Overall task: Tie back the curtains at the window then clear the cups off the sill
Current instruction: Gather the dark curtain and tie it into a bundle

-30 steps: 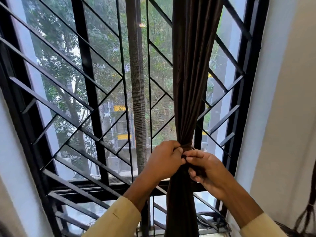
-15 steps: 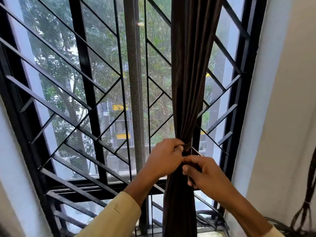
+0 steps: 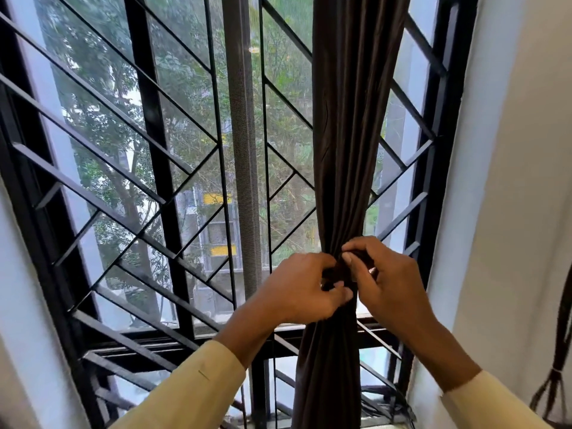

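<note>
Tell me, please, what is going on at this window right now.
A person in pale yellow sleeves is tying back the dark brown curtain in front of the black window grille. The left hand and right hand both pinch the fabric at its gathered waist, close together. Whether the tying is finished is hard to tell. No cups show in this view.

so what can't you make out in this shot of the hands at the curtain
Tie around the curtain: head view, covered by the left hand and right hand; fastened or not, cannot tell.
Sill and any cups: head view, below the bottom edge.
Dark hanging cords: head view, cut by the right edge; what they are is unclear.
</note>
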